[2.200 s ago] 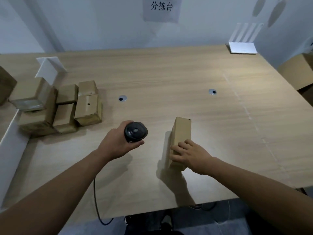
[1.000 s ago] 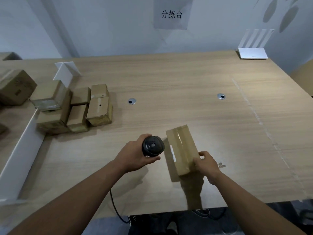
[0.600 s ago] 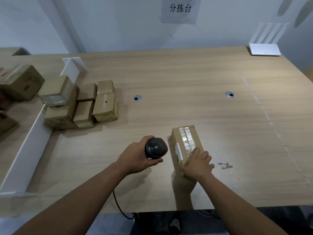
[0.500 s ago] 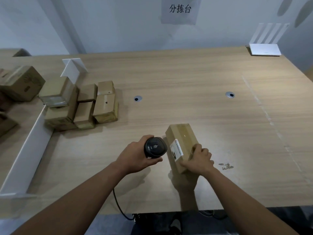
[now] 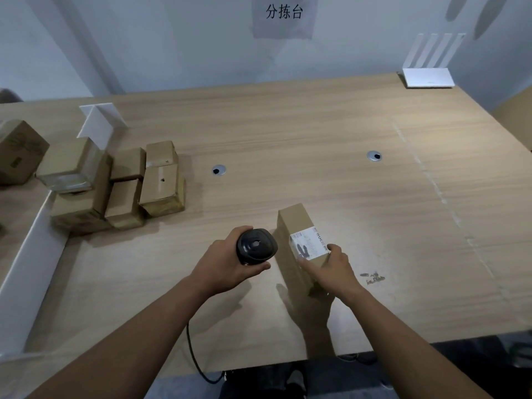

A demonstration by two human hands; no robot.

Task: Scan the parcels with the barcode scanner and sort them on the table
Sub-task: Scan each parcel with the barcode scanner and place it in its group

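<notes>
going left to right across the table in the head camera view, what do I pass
white divider wall → pile of small cardboard boxes → left hand with the barcode scanner → labelled parcel under the right hand → white router

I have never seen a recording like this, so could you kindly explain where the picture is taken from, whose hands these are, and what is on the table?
There is no machine here: the single picture comes from a wide-angle camera worn on a person's head, looking down at their own bare arms. The left hand grips a black barcode scanner, whose cable hangs over the table's near edge. The right hand holds a brown cardboard parcel on the wooden table, with its white label turned upward beside the scanner. To the left sits a cluster of small parcels next to a white divider. A white router stands in the far right corner.
</notes>
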